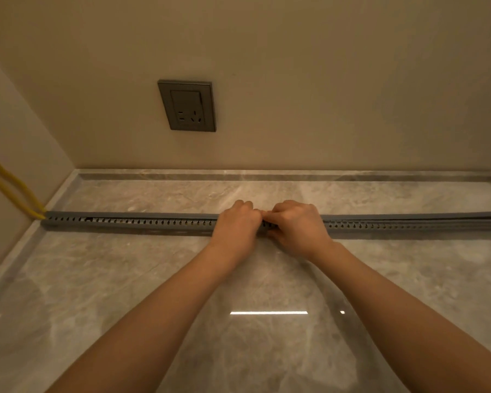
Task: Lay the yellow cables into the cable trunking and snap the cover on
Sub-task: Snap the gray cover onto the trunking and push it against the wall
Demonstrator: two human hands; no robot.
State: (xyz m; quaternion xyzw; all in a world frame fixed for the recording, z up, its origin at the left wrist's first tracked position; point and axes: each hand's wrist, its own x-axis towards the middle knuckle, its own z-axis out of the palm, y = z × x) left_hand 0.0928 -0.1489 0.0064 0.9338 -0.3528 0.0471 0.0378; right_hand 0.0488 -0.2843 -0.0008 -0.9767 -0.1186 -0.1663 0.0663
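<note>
On marble floor (pixel 267 350), near wall base: grey slotted cable trunking (pixel 142 224), lying lengthwise left to right, parallel to wall.
Yellow cables (pixel 3 182): two strands visible, dropping along left wall and entering trunking at its left end; run inside not visible.
Cover (pixel 408 217): grey strip along trunking top; appears seated on left stretch, slightly lifted toward far right.
Left hand (pixel 236 225) and right hand (pixel 295 226): side by side, knuckles almost touching, both curled and clamped on trunking at mid-length, fingers over top edge.
Step in hand, by judgement: pressing cover closed at middle. Next move likely calls for working rightward with firm downward pressure until right portion clicks flush.
Surroundings: polished grey marble with light reflection, raised stone border, beige walls, grey wall socket (pixel 188 106) above trunking.
</note>
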